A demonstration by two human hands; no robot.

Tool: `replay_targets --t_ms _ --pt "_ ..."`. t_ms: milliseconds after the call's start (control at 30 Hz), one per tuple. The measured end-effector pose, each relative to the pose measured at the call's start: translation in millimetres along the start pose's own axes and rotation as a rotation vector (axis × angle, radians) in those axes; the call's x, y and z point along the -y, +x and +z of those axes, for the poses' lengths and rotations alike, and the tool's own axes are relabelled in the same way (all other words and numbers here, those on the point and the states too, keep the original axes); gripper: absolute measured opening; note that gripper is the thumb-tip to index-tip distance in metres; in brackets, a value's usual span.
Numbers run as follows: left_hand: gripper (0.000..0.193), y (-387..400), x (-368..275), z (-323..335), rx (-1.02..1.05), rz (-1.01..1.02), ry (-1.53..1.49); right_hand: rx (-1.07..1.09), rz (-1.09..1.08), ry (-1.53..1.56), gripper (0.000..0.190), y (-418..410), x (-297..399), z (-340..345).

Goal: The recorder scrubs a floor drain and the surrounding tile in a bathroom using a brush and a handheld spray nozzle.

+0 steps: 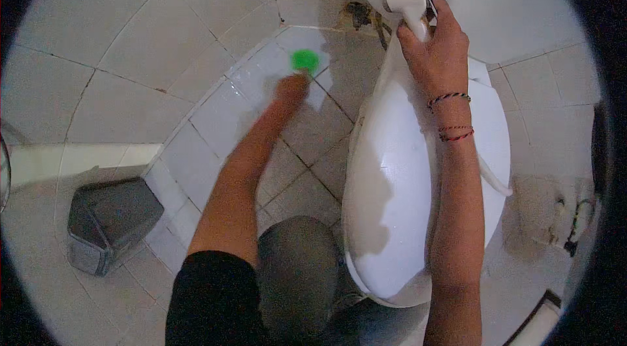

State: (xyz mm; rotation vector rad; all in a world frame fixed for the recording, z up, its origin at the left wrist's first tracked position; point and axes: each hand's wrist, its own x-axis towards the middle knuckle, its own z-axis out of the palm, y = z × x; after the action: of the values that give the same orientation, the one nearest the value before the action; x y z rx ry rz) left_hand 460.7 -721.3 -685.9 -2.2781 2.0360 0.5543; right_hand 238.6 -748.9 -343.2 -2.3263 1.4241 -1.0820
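Observation:
My left hand (292,88) is closed around a blurred bright green object (304,61), perhaps a brush or scrubber, low over the pale floor tiles near the wall. A white handheld bidet sprayer (415,8) is gripped in my right hand (436,44), its head pointing left above the far end of the toilet. The white toilet (404,160) has its lid down, and its surface looks wet. A pale hose (492,177) runs down beside my right forearm. The part of the green object inside my left hand is hidden.
A dark grey plastic bin (115,223) stands at the left by the tiled wall. Pipe fittings (360,15) show at the wall behind the toilet. More fittings (570,243) are at the right wall. My knee (299,267) is close to the toilet's left side.

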Motion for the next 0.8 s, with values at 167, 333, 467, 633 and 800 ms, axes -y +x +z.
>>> replay_targets --t_ms 167,333,467,633,800 --pt "0.029 -49.4 -130.6 20.1 0.132 0.212 -0.282 0.025 0.040 -0.006 0.041 -3.5 -5.5 -3.4" --pt "0.036 -35.4 -11.1 47.7 -0.424 0.333 -0.050 -0.006 -0.030 -0.002 0.042 0.4 -0.5 4.5" --pt "0.036 -51.2 105.3 -17.7 -0.081 -0.231 0.066 -0.024 -0.067 -0.060 0.044 -2.3 -10.4 0.9" --pt "0.039 -83.4 110.3 -39.5 -0.049 -0.356 0.087 -0.029 -0.050 -0.046 0.045 -2.1 -12.0 4.2" --pt "0.036 -36.7 -0.2 15.4 -0.007 0.025 -0.010 0.022 -0.028 -0.006 0.046 0.5 -5.1 2.8"
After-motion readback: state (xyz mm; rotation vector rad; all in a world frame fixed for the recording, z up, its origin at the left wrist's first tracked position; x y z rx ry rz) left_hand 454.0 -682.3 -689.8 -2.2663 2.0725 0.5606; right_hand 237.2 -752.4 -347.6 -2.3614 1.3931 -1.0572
